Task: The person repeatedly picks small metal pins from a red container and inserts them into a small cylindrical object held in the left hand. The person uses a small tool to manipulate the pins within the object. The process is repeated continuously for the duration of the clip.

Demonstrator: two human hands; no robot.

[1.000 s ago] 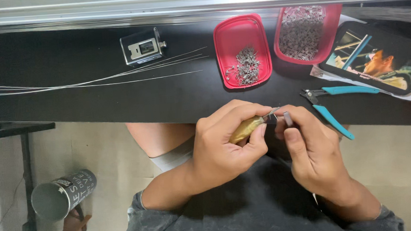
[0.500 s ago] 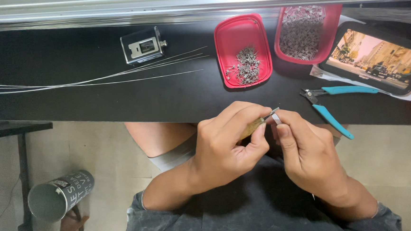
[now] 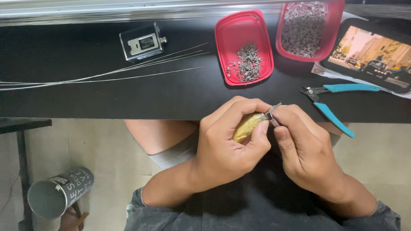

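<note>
Step in hand: A person at a black counter (image 3: 95, 101) appeared to be fitting a small metal piece (image 3: 272, 110) onto a yellow-handled tool (image 3: 246, 126), judging by the pinch of both hands.
Left hand: The left hand (image 3: 226, 147) was wrapped around the yellow handle, fingers (image 3: 236, 111) closed tight on it.
Right hand: The right hand (image 3: 307, 147) had its fingertips pressed together on the metal piece at the tool's tip.
Position: The piece sat between both thumbs, just off the counter's near edge.
Next move: It seemed to call for a steady, fine push.
Nearby: Blue-handled cutters (image 3: 333, 100) lay to the right; a red tray of small metal parts (image 3: 244, 46) and thin wires (image 3: 93, 75) lay farther back.
</note>
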